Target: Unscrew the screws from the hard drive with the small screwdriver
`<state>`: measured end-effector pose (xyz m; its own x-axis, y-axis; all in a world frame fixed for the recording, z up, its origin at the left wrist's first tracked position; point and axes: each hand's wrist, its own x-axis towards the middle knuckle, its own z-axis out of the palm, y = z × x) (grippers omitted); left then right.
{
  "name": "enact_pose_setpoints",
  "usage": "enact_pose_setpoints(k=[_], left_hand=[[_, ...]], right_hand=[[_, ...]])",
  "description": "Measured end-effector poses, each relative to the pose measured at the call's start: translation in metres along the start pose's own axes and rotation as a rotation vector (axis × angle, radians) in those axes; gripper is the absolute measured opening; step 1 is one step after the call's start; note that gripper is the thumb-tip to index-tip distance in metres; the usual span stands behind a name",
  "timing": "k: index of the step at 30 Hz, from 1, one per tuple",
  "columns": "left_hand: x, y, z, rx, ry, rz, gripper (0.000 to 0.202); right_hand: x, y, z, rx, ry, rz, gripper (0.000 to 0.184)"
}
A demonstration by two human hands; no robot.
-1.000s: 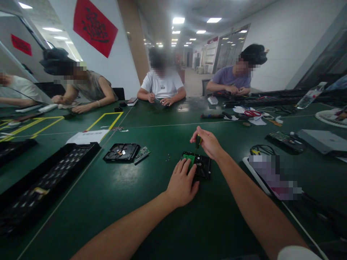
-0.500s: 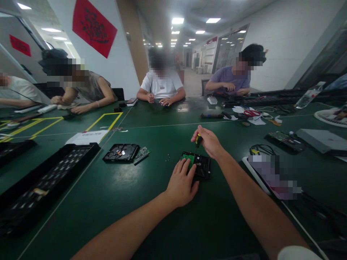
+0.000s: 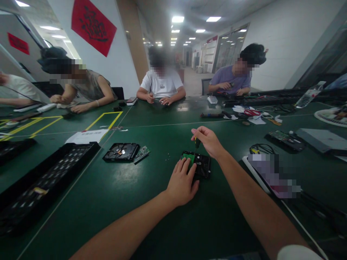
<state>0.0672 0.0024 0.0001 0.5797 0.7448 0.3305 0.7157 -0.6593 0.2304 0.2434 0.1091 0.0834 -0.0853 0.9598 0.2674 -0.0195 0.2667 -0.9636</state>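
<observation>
— So, where's the hard drive (image 3: 200,165)?
— Flat on the table (image 3: 130,191), left hand (image 3: 181,182) spread open on it; right hand (image 3: 208,141) clenched round a screwdriver (image 3: 197,142).
— Handling?
— Rigid, but its green board (image 3: 186,157) is likely fragile; hold its edges.

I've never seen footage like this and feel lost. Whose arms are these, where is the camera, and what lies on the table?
There is no machine here: the camera sits on a person's head and looks forward and down, so the two bare arms reaching in from below are that person's own. The left hand lies flat on a small black hard drive, fingers on its green circuit board. The right hand grips a screwdriver, tip down at the drive. They work on a dark green table. To the left lie a few loose screws, a second opened drive with a loose board beside it, and a long black tray. Other people sit working across the table.
</observation>
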Motion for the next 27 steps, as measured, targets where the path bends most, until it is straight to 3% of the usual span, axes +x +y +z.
enact_pose_setpoints(k=[7, 15, 27], left_hand=[[0.000, 0.000, 0.000, 0.000, -0.004, -0.002, 0.066], [0.000, -0.001, 0.001, -0.011, 0.004, 0.000, 0.066], [0.001, -0.001, 0.001, -0.007, 0.003, -0.005, 0.066]], right_hand=[[0.001, -0.001, -0.001, 0.022, -0.011, -0.060, 0.051], [0.000, 0.003, 0.013, 0.218, -0.005, -0.005, 0.061], [-0.002, 0.005, 0.014, 0.265, -0.020, 0.007, 0.037]])
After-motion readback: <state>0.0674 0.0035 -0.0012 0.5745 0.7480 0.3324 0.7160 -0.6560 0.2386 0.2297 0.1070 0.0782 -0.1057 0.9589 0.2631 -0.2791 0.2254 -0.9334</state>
